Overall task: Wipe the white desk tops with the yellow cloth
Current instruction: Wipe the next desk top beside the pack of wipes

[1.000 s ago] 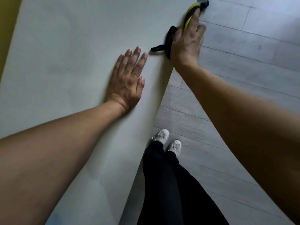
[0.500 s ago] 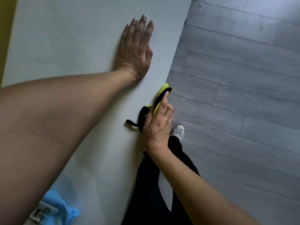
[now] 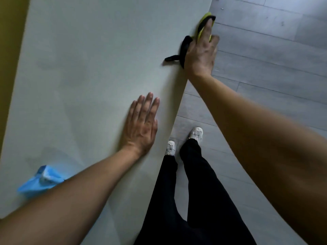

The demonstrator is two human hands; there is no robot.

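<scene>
Two hands are on the white counter (image 3: 85,71), and most of its top lies bare ahead of you. At the far left a yellow wall (image 3: 10,50) runs along the counter's left edge. Low on the left, a blue packet (image 3: 40,179) lies on the counter, partly hidden behind your left forearm; what it is cannot be told through the blur. From there a wide stretch of open top runs up and across to the right edge.

Your left hand (image 3: 141,128) rests flat, palm down, fingers straight and close together, just inside the right edge. That edge slants up and to the right; beyond it is grey plank floor (image 3: 265,68), with your two white shoes (image 3: 184,140) standing near the counter's side.

Farther up, your right hand (image 3: 200,52) presses the cloth (image 3: 200,30) against that right edge, fingers extended over it and wrapped partly past the rim. The cloth shows yellow at the fingertips and black along the hand's left side, a black tail trailing onto the top.
</scene>
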